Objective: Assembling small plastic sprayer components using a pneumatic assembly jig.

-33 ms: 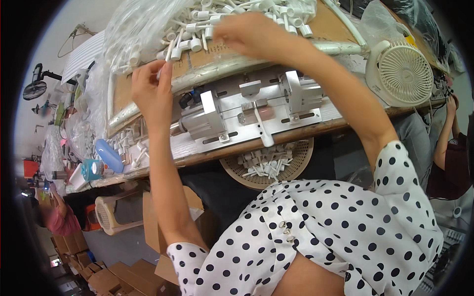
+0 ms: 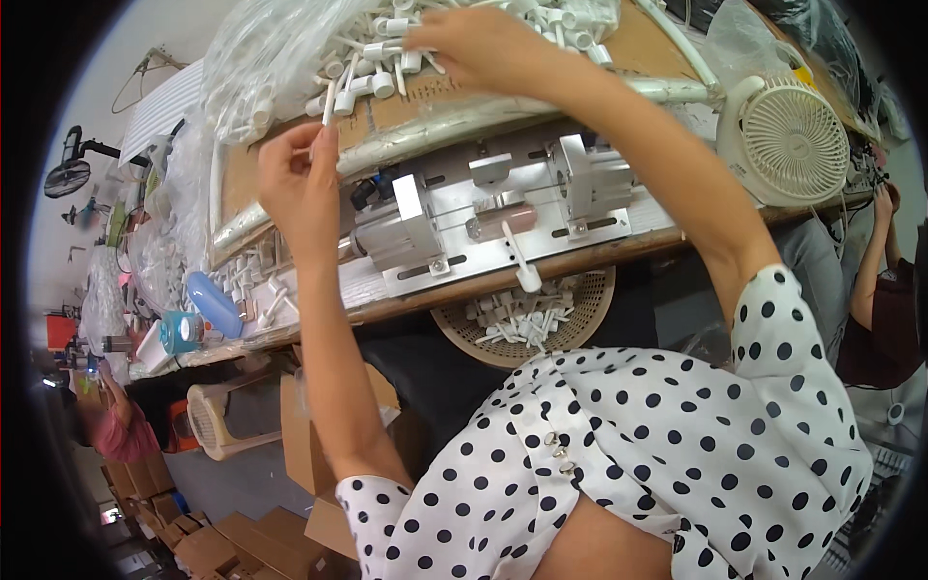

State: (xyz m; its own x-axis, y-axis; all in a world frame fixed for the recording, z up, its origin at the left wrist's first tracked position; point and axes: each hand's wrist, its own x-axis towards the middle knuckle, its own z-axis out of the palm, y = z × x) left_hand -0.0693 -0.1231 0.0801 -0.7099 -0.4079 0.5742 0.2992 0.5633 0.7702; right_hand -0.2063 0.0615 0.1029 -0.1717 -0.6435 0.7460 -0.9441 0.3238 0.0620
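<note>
My left hand (image 2: 298, 174) pinches a slim white plastic stick (image 2: 331, 102), which points up from the fingertips. At the edge of a pile of white plastic cap-and-stem pieces (image 2: 385, 85), my right hand (image 2: 478, 48) has its fingers drawn together; what they hold, if anything, is hidden. Below and between my arms lies a metal clamping fixture (image 2: 411, 237) with two upright blocks. One white piece (image 2: 522, 259) is tilted at the fixture's front edge, its cap end lowest. A pinkish cylinder (image 2: 510, 220) sits in the fixture's middle.
A beige basket (image 2: 601, 314) of white pieces is under the table edge. To the right stands a white fan (image 2: 793, 140). At left are a blue object (image 2: 215, 302), loose pieces, and a stool (image 2: 215, 420). Other people work at both sides.
The white piece at the fixture has slipped down and forward. My right hand has moved slightly left and up over the pile; my left hand has barely moved.
</note>
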